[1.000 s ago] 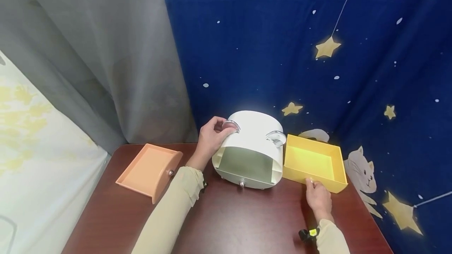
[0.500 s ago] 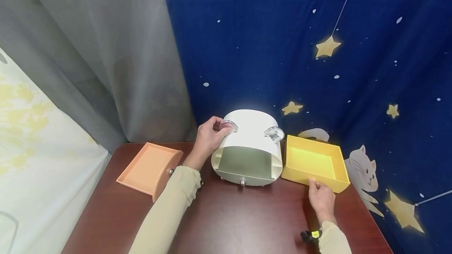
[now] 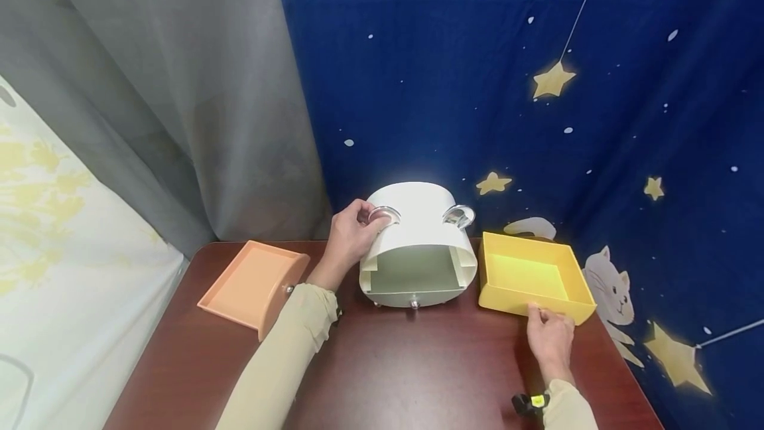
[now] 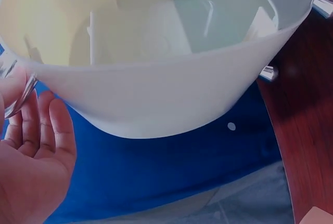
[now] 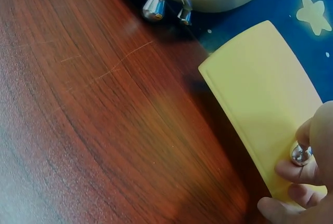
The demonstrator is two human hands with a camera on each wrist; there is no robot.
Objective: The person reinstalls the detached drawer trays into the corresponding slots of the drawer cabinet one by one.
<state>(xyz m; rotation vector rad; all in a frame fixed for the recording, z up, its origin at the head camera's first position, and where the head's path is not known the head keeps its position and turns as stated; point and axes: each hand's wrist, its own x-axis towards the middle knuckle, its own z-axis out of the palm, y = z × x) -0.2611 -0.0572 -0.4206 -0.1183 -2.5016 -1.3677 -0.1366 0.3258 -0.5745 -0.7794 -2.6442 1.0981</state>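
Note:
A white rounded storage box (image 3: 414, 217) with two silver ear-like rings stands at the back middle of the table in the head view. Its upper front is open to an unfilled bay, and a grey-green drawer front (image 3: 412, 298) with a silver knob sits at its bottom. My left hand (image 3: 352, 234) grips the left silver ring (image 3: 384, 212), thumb in front. To the right lies a yellow drawer (image 3: 531, 274), open side up and with nothing in it. My right hand (image 3: 550, 337) pinches the silver knob (image 5: 301, 154) on its front between thumb and finger.
An orange drawer (image 3: 253, 281) lies at the left of the dark red wooden table (image 3: 412, 370), its knob facing right. Behind the table hang a grey curtain (image 3: 256, 118) and a blue star-patterned curtain (image 3: 418, 85).
My left hand has shifted the white box slightly left, and its top has tilted back. The yellow drawer, with my right hand on its knob, has slid a little right, away from the box.

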